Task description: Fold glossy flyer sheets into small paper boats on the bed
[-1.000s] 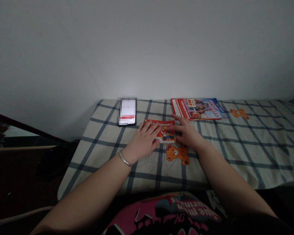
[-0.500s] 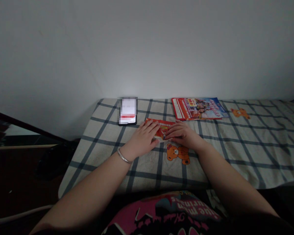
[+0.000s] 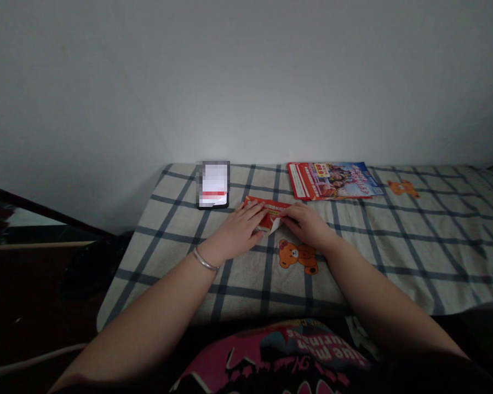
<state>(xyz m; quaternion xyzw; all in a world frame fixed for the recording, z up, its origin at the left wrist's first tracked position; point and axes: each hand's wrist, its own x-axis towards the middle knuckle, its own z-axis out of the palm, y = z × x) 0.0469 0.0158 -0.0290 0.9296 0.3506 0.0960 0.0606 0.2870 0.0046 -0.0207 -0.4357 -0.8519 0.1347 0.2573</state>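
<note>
A small red leaflet (image 3: 271, 210) lies on a checked cloth (image 3: 353, 251) in front of me. My left hand (image 3: 238, 230), with a silver bracelet on the wrist, lies flat on the leaflet's left part, fingers stretched out. My right hand (image 3: 308, 223) pinches the leaflet's right side and has turned it over towards the middle, so a white underside shows between the two hands.
A lit phone (image 3: 213, 185) lies beyond my left hand. A larger red and blue flyer (image 3: 332, 180) lies at the back right by the grey wall. An orange bear print (image 3: 298, 257) sits near my right wrist. The cloth's left edge drops to a dark floor.
My right hand has come from the leaflet's right edge towards the left hand, folding the leaflet over. The left hand has stayed pressed on it.
</note>
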